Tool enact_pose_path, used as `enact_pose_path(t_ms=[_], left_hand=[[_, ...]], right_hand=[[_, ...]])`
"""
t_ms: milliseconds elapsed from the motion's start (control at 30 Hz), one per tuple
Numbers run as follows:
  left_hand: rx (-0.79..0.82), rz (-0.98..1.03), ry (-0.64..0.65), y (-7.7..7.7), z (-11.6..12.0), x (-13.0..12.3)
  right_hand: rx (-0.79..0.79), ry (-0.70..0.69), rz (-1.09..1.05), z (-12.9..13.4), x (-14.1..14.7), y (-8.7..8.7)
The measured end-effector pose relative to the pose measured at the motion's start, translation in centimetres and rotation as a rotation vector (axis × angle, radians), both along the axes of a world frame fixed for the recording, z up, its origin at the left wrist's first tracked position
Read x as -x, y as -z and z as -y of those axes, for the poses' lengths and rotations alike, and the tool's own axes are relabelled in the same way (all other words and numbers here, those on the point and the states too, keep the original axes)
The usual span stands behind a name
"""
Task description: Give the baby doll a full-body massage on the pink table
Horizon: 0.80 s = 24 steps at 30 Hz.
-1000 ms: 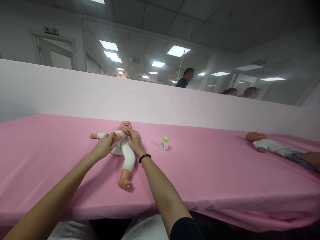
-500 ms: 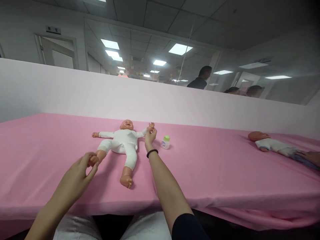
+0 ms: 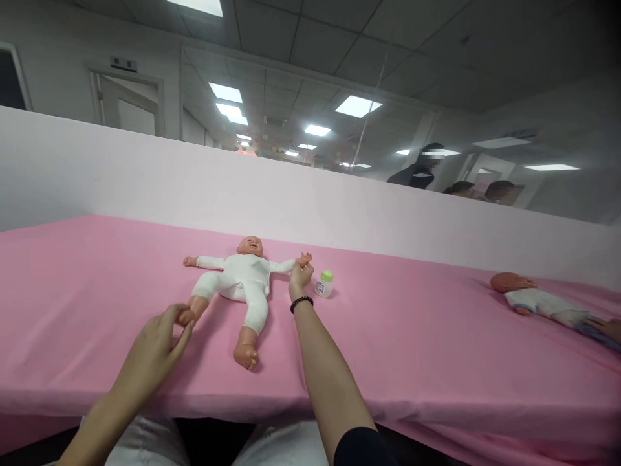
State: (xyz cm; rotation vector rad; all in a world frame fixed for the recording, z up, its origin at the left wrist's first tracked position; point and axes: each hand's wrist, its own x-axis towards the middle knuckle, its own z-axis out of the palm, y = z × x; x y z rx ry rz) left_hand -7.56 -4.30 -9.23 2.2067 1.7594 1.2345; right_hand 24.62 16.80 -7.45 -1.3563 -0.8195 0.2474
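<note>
A baby doll (image 3: 245, 275) in a white suit lies on its back on the pink cloth, head toward the far wall, limbs spread. My left hand (image 3: 158, 336) has thumb and fingers around the doll's foot on the left side. With my right hand (image 3: 301, 277), a dark beaded bracelet at the wrist, I grip the doll's arm near its hand on the right side. That arm is stretched outward. Just right of my right hand stands a small clear bottle (image 3: 324, 285) with a green cap, upright and apart from it.
The pink cloth (image 3: 412, 336) covers the table up to a low white wall (image 3: 242, 188). At the far right lies a second doll (image 3: 538, 301), with another person's hand (image 3: 606, 329) on its lower part. People show in the glass above the wall.
The doll's arm in my right hand has swung outward and down, straighter than before. My left hand stays at the foot. The view has shifted slightly, and a person behind the glass has moved.
</note>
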Motion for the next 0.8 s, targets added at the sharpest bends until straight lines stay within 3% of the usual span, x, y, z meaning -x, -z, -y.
enact_pose_path(t_ms=[133, 233, 367, 467, 600, 700, 800], left_hand=[[-0.057, -0.044, 0.081, -4.9, -2.3, -2.0], [-0.037, -0.130, 0.147, -7.4, -5.1, -4.2], [-0.005, -0.253, 0.154, -7.3, -9.0, -6.6], [-0.006, -0.269, 0.158, -6.3, -10.3, -7.1], [-0.023, -0.140, 0.192, -5.9, -8.5, -6.1], [-0.024, -0.031, 0.203, -5.8, -5.1, -4.5], [-0.003, 0.010, 0.138, -4.6, -1.5, -2.9]], right_hand=[[-0.132, -0.079, 0.026, 0.1, 2.4, -0.6], [-0.239, -0.227, 0.259, 0.9, 4.1, -0.7], [-0.253, -0.409, 0.755, 1.6, 5.6, 0.0], [-0.193, -0.406, 0.915, 1.6, 5.9, 0.5], [-0.195, -0.353, 0.775, 1.5, 5.8, 0.2], [-0.218, -0.275, 0.467, 1.1, 5.2, -0.4], [-0.188, -0.140, 0.135, 0.2, 3.6, -0.5]])
